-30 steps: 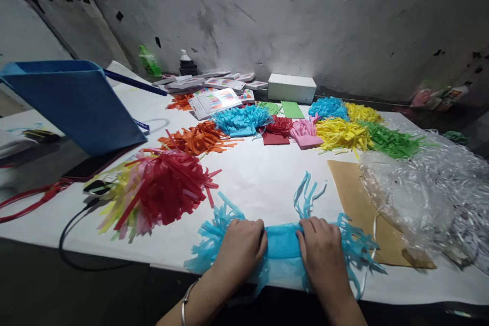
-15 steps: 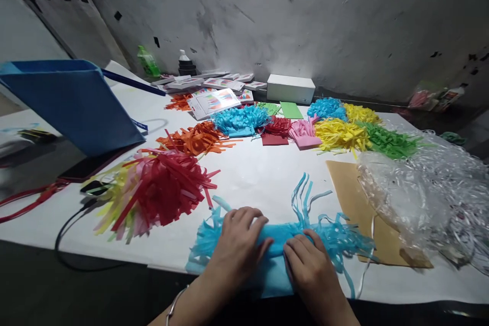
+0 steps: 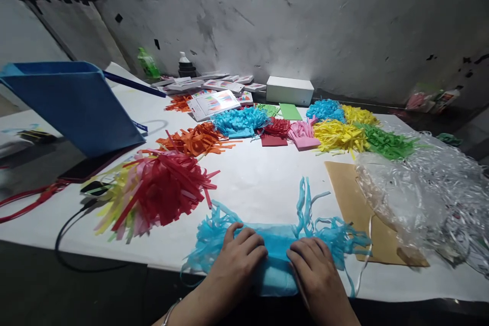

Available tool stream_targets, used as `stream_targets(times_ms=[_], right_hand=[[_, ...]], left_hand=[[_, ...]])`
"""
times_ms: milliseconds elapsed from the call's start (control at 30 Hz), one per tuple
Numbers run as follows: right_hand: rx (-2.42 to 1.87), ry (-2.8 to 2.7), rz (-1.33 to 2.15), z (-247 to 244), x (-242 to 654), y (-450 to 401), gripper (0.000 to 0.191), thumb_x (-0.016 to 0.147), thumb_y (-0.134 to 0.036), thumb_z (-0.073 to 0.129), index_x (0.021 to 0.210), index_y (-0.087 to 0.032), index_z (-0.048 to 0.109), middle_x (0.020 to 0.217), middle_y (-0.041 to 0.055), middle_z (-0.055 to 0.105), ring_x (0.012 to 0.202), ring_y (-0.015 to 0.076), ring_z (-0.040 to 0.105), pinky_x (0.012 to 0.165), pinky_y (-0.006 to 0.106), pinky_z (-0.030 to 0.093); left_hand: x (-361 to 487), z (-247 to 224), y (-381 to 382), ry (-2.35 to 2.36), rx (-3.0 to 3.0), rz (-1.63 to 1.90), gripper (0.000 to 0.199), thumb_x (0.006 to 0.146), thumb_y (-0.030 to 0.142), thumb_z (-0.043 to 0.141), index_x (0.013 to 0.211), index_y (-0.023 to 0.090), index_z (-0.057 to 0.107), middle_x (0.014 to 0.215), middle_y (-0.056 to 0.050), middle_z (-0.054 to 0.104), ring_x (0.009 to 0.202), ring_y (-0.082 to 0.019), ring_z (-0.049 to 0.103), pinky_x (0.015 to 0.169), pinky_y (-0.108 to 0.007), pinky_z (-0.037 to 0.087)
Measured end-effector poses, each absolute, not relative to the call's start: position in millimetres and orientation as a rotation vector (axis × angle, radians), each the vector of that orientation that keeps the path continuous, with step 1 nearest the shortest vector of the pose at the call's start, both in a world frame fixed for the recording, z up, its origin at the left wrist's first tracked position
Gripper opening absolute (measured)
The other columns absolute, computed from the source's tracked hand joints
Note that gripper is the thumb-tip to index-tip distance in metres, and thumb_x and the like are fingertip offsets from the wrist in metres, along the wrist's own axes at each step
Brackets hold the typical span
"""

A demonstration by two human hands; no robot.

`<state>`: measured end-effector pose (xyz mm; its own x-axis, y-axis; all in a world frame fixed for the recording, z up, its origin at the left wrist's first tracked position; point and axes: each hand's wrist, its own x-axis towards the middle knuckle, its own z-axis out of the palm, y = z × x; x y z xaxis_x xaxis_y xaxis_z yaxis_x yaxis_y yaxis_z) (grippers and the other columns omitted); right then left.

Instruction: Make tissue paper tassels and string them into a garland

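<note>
A light blue fringed tissue-paper tassel (image 3: 281,238) lies along the table's front edge, its cut strips fanning out to the left and right. Across its plain middle band, my left hand (image 3: 239,261) rests with curled fingers gripping the paper on the left. My right hand (image 3: 318,271) grips the same band a little to the right, fingers bent over it and thumb hidden. Between the hands a fold runs across the paper, and the lower part hangs toward the front edge. Several loose strips stick up behind my right hand.
A bundle of red, pink and yellow fringe (image 3: 164,188) lies to the left, near a blue upright holder (image 3: 72,107). At right are brown cardboard (image 3: 344,188) and crumpled clear plastic (image 3: 401,204). Colored tassels, flat packs and a white box (image 3: 289,90) line the back.
Both hands have drawn slightly toward the front edge with the paper's middle band. More of the flat blue paper now shows behind the fingers. Other things on the table stay put.
</note>
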<state>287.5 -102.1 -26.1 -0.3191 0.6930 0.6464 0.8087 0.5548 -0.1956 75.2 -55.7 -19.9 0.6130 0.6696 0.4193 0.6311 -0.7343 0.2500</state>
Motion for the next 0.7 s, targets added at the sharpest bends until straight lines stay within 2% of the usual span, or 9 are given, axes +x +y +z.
stream_targets(times_ms=[200,333,467,600,700], right_hand=[[-1.498,-1.896,-0.095,-24,279,-94,0.028,0.101,-0.019,0.042,0.079,-0.022,0.059,0.087,0.0035,0.063,0.087,0.0221,0.058,0.091,0.044,0.035],[-1.618,-1.881,-0.238,-26,277,-88,0.018,0.098,-0.021,0.047,0.085,-0.021,0.059,0.092,0.0067,0.065,0.089,0.0261,0.059,0.089,0.047,0.035],[-1.463,-1.923,-0.276,-23,273,-90,0.019,0.099,-0.020,0.047,0.091,-0.022,0.064,0.100,0.0068,0.067,0.100,0.0265,0.060,0.100,0.050,0.031],[-1.326,-1.975,-0.216,-25,271,-92,0.020,0.099,-0.018,0.048,0.091,-0.023,0.066,0.090,0.0015,0.070,0.096,0.0231,0.060,0.105,0.049,0.027],[-1.314,-1.989,-0.219,-29,272,-89,0.022,0.098,-0.013,0.048,0.085,-0.021,0.064,0.085,0.0014,0.069,0.095,0.0215,0.060,0.106,0.048,0.027]], left_hand=[[92,-1,-38,1.428,2.691,0.432,0.016,0.092,0.018,0.062,0.077,0.019,0.068,0.087,-0.005,0.071,0.086,-0.025,0.061,0.087,-0.047,0.036],[105,11,-27,1.530,2.643,0.225,0.017,0.090,0.023,0.065,0.076,0.016,0.072,0.085,-0.010,0.072,0.089,-0.030,0.064,0.082,-0.049,0.039],[108,11,-26,1.519,2.660,0.226,0.015,0.089,0.021,0.065,0.078,0.016,0.073,0.086,-0.009,0.072,0.088,-0.029,0.063,0.080,-0.046,0.040],[103,9,-28,1.529,2.665,0.231,0.016,0.090,0.022,0.063,0.077,0.017,0.070,0.086,-0.008,0.071,0.088,-0.027,0.062,0.083,-0.046,0.040],[97,8,-31,1.450,2.685,0.350,0.003,0.088,0.019,0.066,0.089,0.019,0.069,0.097,-0.007,0.070,0.092,-0.027,0.061,0.090,-0.050,0.037]])
